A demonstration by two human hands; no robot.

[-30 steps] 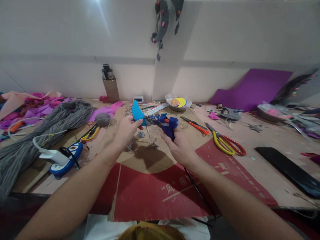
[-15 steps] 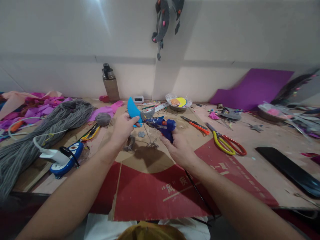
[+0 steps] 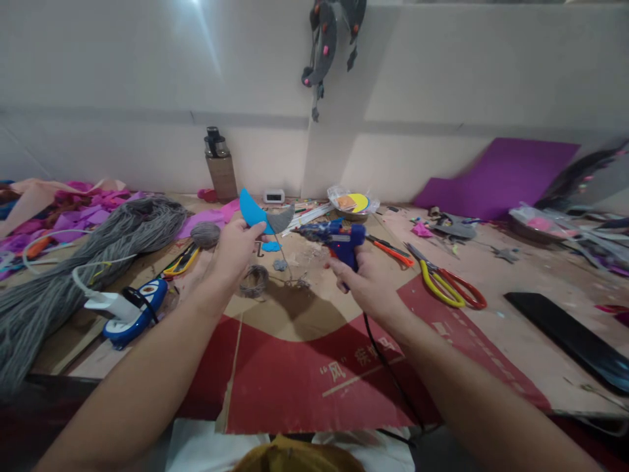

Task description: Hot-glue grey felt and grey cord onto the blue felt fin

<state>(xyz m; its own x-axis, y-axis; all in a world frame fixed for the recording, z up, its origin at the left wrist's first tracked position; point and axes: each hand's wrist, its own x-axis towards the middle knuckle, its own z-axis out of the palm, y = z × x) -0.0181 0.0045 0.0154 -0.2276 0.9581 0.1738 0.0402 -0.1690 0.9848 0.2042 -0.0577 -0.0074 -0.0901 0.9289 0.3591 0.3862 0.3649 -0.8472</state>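
Pinched in my left hand (image 3: 236, 248) is a crescent-shaped felt piece (image 3: 253, 211), blue on one side with grey at its right end. A grey strand hangs down from it. My right hand (image 3: 362, 274) is wrapped round a blue hot glue gun (image 3: 339, 236), its nozzle pointing left, a short gap from the crescent. Below them, on the cardboard (image 3: 295, 311), lie a small blue felt piece (image 3: 270, 247), a little grey felt shape (image 3: 280, 265) and a loose coil of grey yarn (image 3: 254, 280).
Grey yarn (image 3: 113, 252) and a blue power strip (image 3: 135, 314) lie left. Scissors (image 3: 445, 278), an orange-handled cutter (image 3: 390, 250) and a black phone-like slab (image 3: 565, 337) lie right. Behind stand a bottle (image 3: 221, 164) and purple sheet (image 3: 501, 177). The gun's cord (image 3: 388, 367) trails forward.
My right hand has drawn the glue gun to the right, away from the crescent. My left hand has shifted slightly left with the crescent, whose grey end now shows clearly.
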